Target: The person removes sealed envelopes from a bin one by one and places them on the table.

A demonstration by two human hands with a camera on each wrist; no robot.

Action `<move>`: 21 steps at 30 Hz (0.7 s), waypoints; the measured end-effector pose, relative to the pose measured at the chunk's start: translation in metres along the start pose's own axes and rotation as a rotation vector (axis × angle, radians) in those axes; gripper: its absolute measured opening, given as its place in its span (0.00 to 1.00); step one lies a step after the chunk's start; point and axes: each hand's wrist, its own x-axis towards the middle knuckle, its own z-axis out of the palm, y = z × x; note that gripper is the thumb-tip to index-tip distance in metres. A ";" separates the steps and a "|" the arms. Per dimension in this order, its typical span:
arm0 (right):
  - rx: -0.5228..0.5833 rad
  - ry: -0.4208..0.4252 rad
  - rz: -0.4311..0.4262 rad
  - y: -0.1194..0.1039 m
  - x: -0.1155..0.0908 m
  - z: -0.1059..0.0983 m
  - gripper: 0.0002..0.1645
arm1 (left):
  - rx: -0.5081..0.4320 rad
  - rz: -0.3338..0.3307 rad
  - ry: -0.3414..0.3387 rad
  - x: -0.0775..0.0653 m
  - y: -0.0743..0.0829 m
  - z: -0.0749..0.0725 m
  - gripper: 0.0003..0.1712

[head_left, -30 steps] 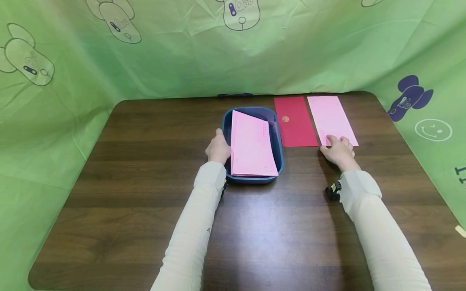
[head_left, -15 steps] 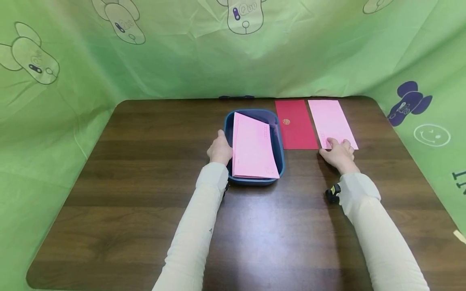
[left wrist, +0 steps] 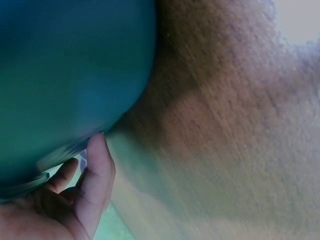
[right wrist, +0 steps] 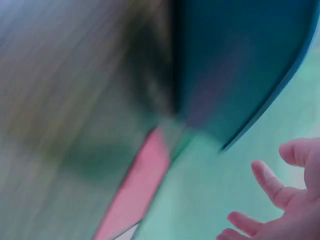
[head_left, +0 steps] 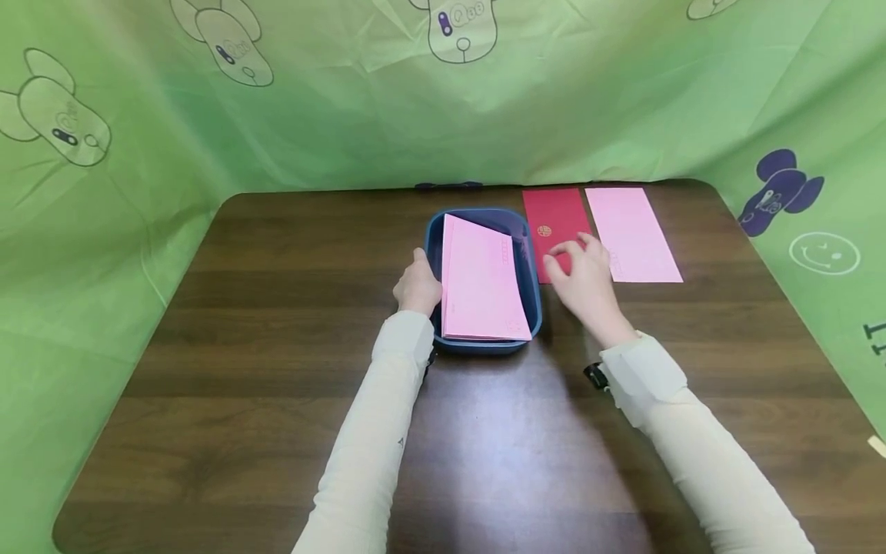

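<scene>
A blue plastic bin (head_left: 477, 348) stands near the table's centre with a stack of pink envelopes (head_left: 482, 285) leaning in it. My left hand (head_left: 418, 286) grips the bin's left rim; in the left wrist view its fingers (left wrist: 97, 175) press against the bin's outer wall. Over the lower part of a red envelope (head_left: 554, 206) with a gold emblem hovers my right hand (head_left: 588, 285), holding nothing, fingers spread and loosely bent. A single pink envelope (head_left: 637, 238) lies flat just right of the red one. The right wrist view is blurred.
A dark wooden table (head_left: 263, 369) carries everything. Green printed cloth (head_left: 332, 115) hangs along its back and sides. Both flat envelopes lie near the back edge, with the red one close beside the bin.
My right hand has left the lower edge of the flat pink envelope, lifting and moving left over the red one. The left hand, bin and envelopes have stayed put.
</scene>
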 end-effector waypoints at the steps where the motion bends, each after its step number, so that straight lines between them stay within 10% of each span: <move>1: 0.004 -0.009 -0.016 -0.007 -0.003 0.003 0.18 | -0.005 -0.002 -0.001 0.000 0.000 0.000 0.40; 21: -0.328 -0.321 0.089 -0.039 -0.040 0.043 0.54 | 0.001 -0.023 0.008 0.000 -0.001 0.004 0.37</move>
